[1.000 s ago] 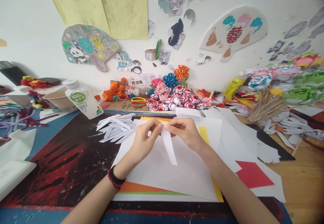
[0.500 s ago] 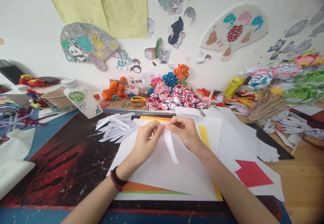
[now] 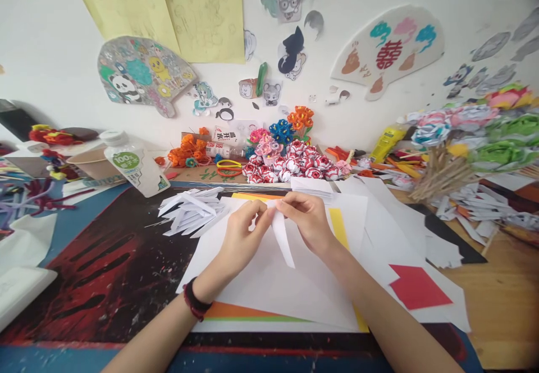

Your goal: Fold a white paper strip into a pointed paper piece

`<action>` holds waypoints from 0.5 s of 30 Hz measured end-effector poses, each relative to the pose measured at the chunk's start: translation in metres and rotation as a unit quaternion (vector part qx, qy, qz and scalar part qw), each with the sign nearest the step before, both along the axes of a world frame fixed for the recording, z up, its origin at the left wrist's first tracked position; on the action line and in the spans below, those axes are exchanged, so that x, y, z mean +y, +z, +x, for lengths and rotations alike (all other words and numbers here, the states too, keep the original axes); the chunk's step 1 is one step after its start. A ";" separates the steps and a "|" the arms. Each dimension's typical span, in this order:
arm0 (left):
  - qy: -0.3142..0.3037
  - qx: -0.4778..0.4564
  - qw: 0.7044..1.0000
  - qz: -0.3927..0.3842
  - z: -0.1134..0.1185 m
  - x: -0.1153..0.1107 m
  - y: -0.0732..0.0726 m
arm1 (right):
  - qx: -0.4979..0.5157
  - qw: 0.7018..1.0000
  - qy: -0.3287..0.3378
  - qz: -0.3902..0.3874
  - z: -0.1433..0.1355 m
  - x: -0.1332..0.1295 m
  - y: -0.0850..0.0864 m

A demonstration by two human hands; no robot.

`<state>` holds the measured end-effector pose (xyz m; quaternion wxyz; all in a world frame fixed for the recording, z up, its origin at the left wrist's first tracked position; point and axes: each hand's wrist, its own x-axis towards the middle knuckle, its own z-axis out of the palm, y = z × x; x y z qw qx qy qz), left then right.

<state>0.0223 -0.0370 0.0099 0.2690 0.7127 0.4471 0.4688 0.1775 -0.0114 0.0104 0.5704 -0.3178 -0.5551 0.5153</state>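
A narrow white paper strip [image 3: 283,241] hangs from my fingertips over a stack of sheets, its free end slanting down to the right. My left hand [image 3: 246,235] pinches its top end from the left, thumb and forefinger together. From the right, my right hand [image 3: 306,221] pinches the same end, and the fingertips of both hands meet. Beneath them lies a large white sheet [image 3: 269,300] on orange, yellow and green paper. A pile of cut white strips [image 3: 189,210] is just left of my left hand.
Behind my hands stand red-and-white paper flowers [image 3: 295,165] and orange ones [image 3: 187,149]. A white bottle [image 3: 135,165] leans at the left. On the right are a red paper piece [image 3: 419,287], a yellow bottle [image 3: 387,141] and wrapped bouquets [image 3: 505,137].
The strip's lower end has shifted slightly up and left. Both hands keep their pinch in nearly the same place, and the whole view has moved very slightly.
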 end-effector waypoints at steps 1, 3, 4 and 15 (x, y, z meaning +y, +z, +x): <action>-0.005 0.005 1.000 0.003 0.000 0.000 0.000 | 0.003 1.000 -0.006 0.000 0.000 0.000 0.000; -0.011 0.015 1.000 0.011 0.000 0.000 0.001 | 0.004 1.000 -0.015 0.000 0.000 0.000 0.000; -0.009 0.018 1.000 0.013 0.000 0.000 0.001 | 0.003 1.000 -0.018 0.000 0.000 0.000 0.000; -0.026 0.029 0.999 0.002 0.000 0.002 -0.001 | 0.030 0.999 -0.022 -0.002 0.001 -0.001 0.004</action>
